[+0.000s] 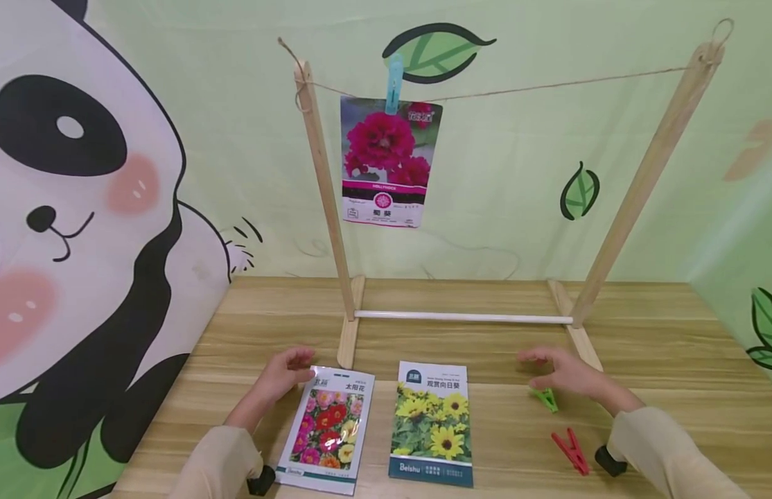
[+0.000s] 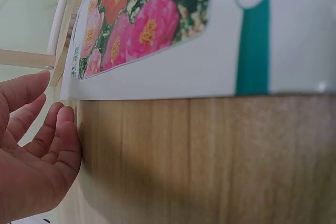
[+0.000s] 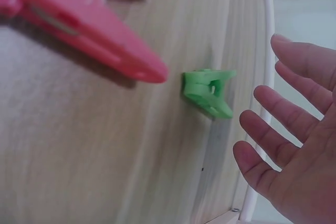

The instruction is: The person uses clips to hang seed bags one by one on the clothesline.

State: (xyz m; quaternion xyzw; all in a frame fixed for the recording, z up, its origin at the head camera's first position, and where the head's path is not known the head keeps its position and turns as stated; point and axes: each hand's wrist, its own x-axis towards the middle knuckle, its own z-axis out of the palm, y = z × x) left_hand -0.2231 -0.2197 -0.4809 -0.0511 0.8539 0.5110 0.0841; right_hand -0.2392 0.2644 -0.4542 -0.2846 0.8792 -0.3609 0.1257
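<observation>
My left hand (image 1: 278,378) is beside the upper left corner of a seed packet with red and pink flowers (image 1: 328,426), its fingers loosely bent and holding nothing. In the left wrist view that hand (image 2: 39,150) is close to the packet's edge. My right hand (image 1: 563,374), fingers spread, hovers by a green clothespin (image 1: 546,398); the right wrist view shows the palm (image 3: 310,166) apart from it. Nearer the right wrist lies a red clothespin (image 1: 571,452). A sunflower seed packet (image 1: 431,424) lies flat between the hands.
Behind stands a wooden frame, its right post (image 1: 648,180) leaning outward, with a white crossbar (image 1: 463,317) low down. From its string (image 1: 548,83) hangs a hollyhock seed packet (image 1: 386,163), held by a blue clothespin (image 1: 394,84). A panda-print backdrop (image 1: 205,249) borders the table.
</observation>
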